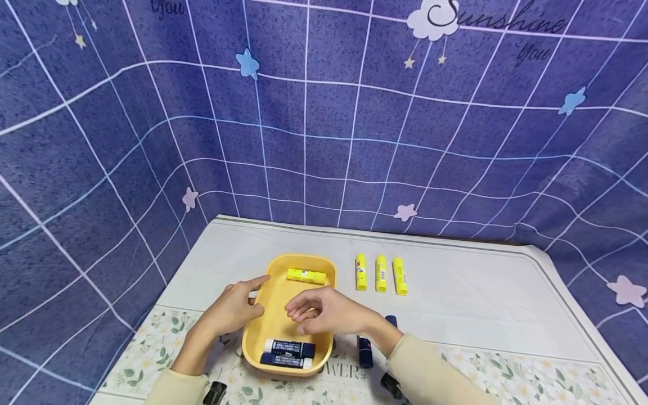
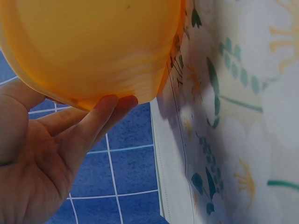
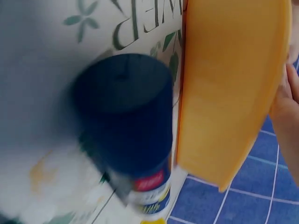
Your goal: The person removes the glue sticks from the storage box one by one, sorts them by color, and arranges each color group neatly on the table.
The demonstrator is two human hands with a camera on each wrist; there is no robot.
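Right now the person's left hand (image 1: 234,308) rests against the left rim of the shallow yellow plastic tray (image 1: 273,298), fingers straight and pressed to its outer wall; the left wrist view shows fingertips (image 2: 112,105) under the tray's curved edge. Inside, one yellow glue stick (image 1: 306,275) lies crosswise near the far end, and two dark blue glue sticks (image 1: 288,353) lie crosswise, side by side, at the near end. Over the tray's middle hovers the right hand (image 1: 324,310), fingers loosely curled and slightly apart, holding nothing that I can see. Just right of that wrist, outside the tray, a dark blue capped glue stick (image 1: 364,350) lies on the table with its long axis running toward and away from the person; the right hand is plainly the nearer one, and the stick sits to its right and a little nearer the person. Further back, three yellow glue sticks (image 1: 381,274) lie parallel, well apart from both hands. Everything sits on a white floral tablecloth (image 1: 481,304), before a blue checked backdrop with stars (image 1: 324,124).
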